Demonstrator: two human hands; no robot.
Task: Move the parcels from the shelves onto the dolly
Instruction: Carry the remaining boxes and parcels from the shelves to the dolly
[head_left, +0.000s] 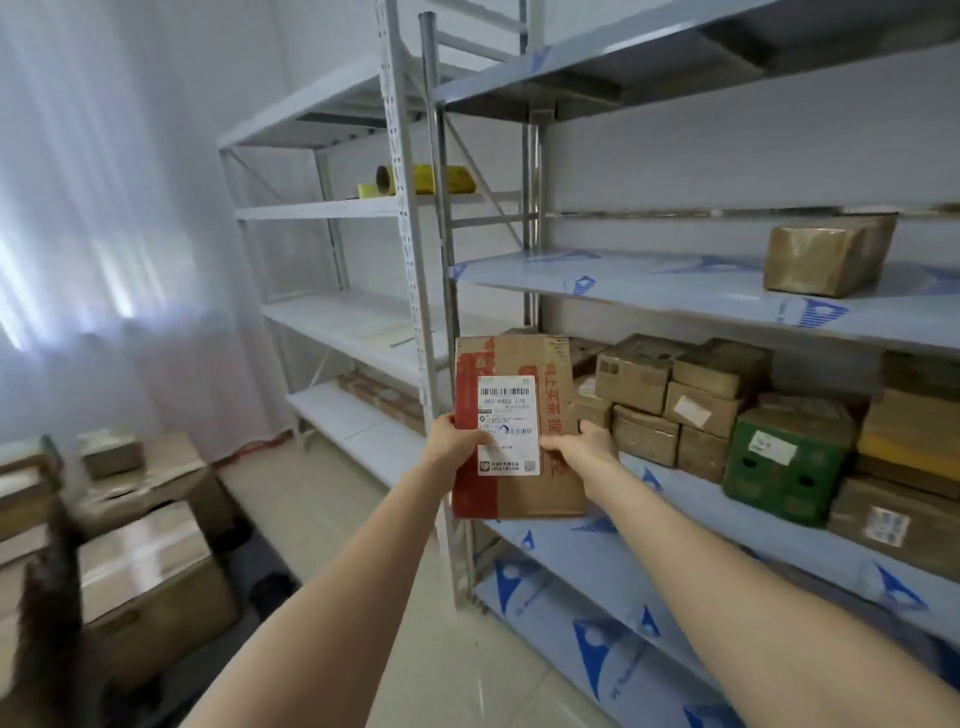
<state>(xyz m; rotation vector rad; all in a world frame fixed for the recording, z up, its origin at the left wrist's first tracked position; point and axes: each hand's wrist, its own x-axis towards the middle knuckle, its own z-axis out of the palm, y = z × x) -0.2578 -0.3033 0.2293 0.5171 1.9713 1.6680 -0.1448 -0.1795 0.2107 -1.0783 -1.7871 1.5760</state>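
I hold a flat brown cardboard parcel with red tape and a white shipping label upright in front of the metal shelf's post. My left hand grips its left edge with the thumb on the label. My right hand grips its right edge, fingers curled behind. Several more cardboard parcels and a green box sit on the middle shelf to the right. Stacked boxes stand low at the left; the dolly under them is not visible.
One taped parcel lies on the upper shelf. A second white shelf unit stands behind, with yellow rolls on it. A white curtain covers the left wall. A tiled floor lies between the shelves and the boxes.
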